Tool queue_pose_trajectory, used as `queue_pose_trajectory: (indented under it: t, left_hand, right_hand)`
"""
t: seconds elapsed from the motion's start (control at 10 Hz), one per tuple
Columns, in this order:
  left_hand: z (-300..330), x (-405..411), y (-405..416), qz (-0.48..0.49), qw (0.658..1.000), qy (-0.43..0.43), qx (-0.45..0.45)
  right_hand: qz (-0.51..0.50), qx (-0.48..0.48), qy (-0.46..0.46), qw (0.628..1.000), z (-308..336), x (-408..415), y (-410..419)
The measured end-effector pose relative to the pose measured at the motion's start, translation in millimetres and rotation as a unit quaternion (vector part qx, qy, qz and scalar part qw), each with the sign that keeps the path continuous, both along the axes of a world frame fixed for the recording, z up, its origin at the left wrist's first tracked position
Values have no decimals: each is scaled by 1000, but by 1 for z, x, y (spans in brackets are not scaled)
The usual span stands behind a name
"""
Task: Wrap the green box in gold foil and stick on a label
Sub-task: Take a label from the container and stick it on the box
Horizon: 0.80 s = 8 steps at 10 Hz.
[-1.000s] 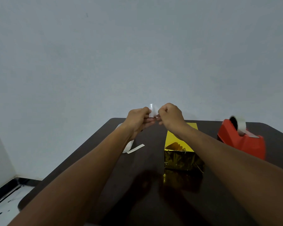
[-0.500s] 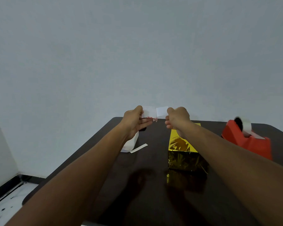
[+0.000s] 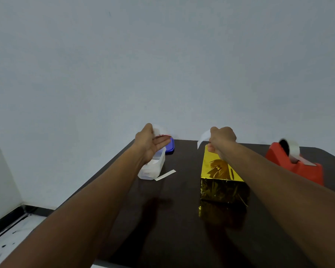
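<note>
The box (image 3: 219, 172), wrapped in gold foil, stands on the dark table (image 3: 174, 229) right of centre. My right hand (image 3: 222, 138) hovers over the box's far end, curled round a white paper piece (image 3: 202, 138) that curves out to the left. My left hand (image 3: 150, 145) is held above a clear plastic tub. Its thumb and straight fingers pinch a small white piece with a red edge (image 3: 160, 133). The two hands are well apart.
A clear plastic tub (image 3: 153, 168) with a blue lid (image 3: 170, 146) behind it sits at the left. A white strip (image 3: 165, 175) lies beside the tub. A red tape dispenser (image 3: 298, 165) stands at the right. The wall rises just behind the table's far edge.
The hands were together, pulling one white paper apart. It is now in two pieces, one in each hand. My left hand moved left, my right hand moved right over the box.
</note>
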<state>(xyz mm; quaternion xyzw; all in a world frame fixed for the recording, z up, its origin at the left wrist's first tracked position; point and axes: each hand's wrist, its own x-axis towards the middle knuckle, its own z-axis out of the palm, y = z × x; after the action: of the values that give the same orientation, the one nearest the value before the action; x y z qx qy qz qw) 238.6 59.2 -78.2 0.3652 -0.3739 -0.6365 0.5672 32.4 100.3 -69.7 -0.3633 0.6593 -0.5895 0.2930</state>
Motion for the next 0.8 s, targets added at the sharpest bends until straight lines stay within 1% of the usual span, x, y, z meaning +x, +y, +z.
queue_pose_trajectory:
  t: [0.1, 0.2, 0.3, 0.4, 0.5, 0.6, 0.7, 0.8]
  left_hand:
    - [-1, 11, -3, 30, 999, -21, 14]
    - [-3, 10, -4, 57, 996, -69, 13]
    - [-6, -1, -4, 66, 992, -106, -10]
    - [-7, -11, -1, 57, 990, -124, -33]
    - [-8, -16, -1, 49, 987, -146, -38]
    - [-4, -22, 5, 21, 989, -142, -31]
    - [-2, -29, 6, -14, 992, -125, -7]
    - [1, -36, 8, -54, 989, -138, 1]
  right_hand:
    - [-36, 26, 246, 968, -4, -1, 9]
    - [-36, -1, 435, 900, -10, 8, 4]
    - [61, 9, 566, 822, -13, 26, 7]
    - [193, 113, 621, 752, -18, 42, 10]
    - [175, 85, 605, 772, -26, 46, 5]
    - [108, -26, 538, 836, -27, 39, 1]
    - [76, -74, 522, 846, -26, 30, -2]
    - [87, -112, 440, 887, -23, 16, -1]
